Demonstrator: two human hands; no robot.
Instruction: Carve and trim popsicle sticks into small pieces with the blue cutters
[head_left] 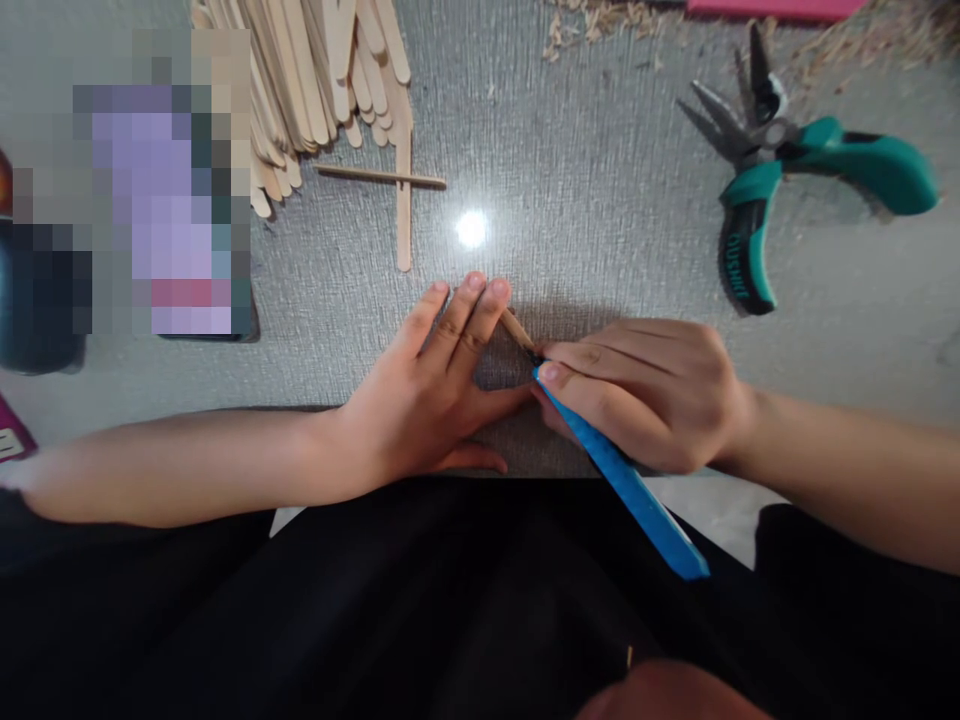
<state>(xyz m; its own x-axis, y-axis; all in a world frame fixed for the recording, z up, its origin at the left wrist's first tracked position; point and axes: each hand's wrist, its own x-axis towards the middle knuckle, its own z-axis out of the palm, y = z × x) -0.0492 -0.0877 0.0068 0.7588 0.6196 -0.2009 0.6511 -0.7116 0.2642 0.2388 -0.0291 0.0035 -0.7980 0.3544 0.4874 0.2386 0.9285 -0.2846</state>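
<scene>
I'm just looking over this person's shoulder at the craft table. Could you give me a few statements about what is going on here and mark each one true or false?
1. The right hand holds a blue-handled craft knife against a thin wooden stick. True.
2. The left hand grips the teal-handled pliers. False: the pliers lie untouched on the grey table, far right; the left hand presses flat on the stick.
3. A pile of flat wooden craft sticks lies at the far left-centre of the table. True.
4. The pliers lie on top of the stick pile. False: they are well apart from it.
5. One single stick lies crossed by a thinner strip below the pile. True.
</scene>
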